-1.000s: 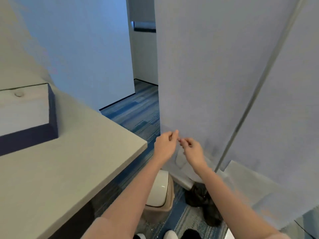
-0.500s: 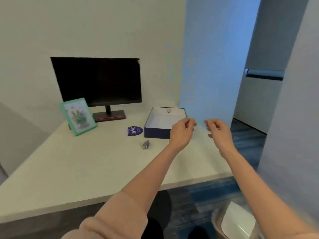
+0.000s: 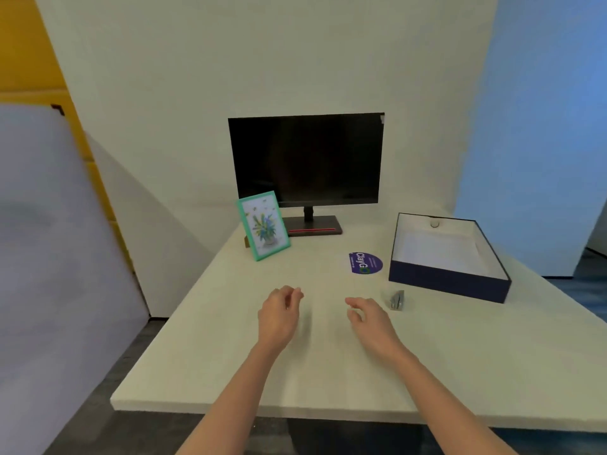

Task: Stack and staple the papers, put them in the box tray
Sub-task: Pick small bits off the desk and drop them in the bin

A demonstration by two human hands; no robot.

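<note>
The left hand and right hand hover over the white table, fingers loosely curled, holding nothing. The open navy cardboard box tray sits far right; a small silvery metal object — possibly the stapler — lies just right of the right hand. No papers show: locate them first, then square all edges.

Open desk runs from left hand to frame and monitor at back. Metal piece sits just beside right hand, box wall beyond it.
</note>
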